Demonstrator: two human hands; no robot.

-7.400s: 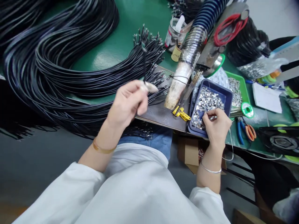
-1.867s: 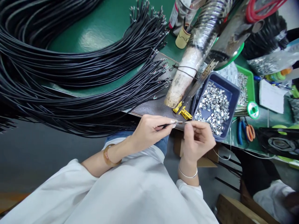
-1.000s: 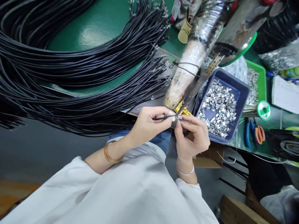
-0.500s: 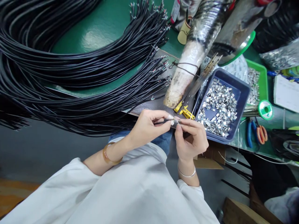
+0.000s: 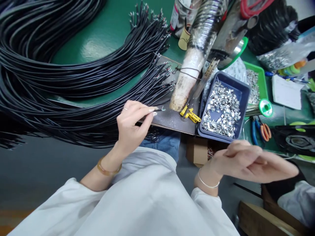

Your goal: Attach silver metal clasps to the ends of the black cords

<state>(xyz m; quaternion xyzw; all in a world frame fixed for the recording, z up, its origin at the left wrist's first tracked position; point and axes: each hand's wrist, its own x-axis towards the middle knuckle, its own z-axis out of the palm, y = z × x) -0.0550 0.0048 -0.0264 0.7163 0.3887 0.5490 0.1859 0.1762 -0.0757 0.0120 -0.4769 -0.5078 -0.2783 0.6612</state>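
My left hand is closed in a pinch on a black cable near its end. Short, thin stripped wires stick out past the fingertips, pointing right. Behind that hand, a thick bundle of black cables curves over the table, many with stripped tips. Off to the right, beyond the table's front edge, my right hand has its fingers stretched out sideways, with some partly curled. I see nothing held in it; motion blurs it a little. Above it is a blue tray of small silvery metal pieces.
A yellow tool lies by a wrapped tube on a dark board. Pliers, a solder-like spool and a green tray are on the right. Cardboard boxes stand below.
My hands were together at the cable end and are now apart. The left has drawn back left with the cable; the right has swung far right. The view has shifted slightly.
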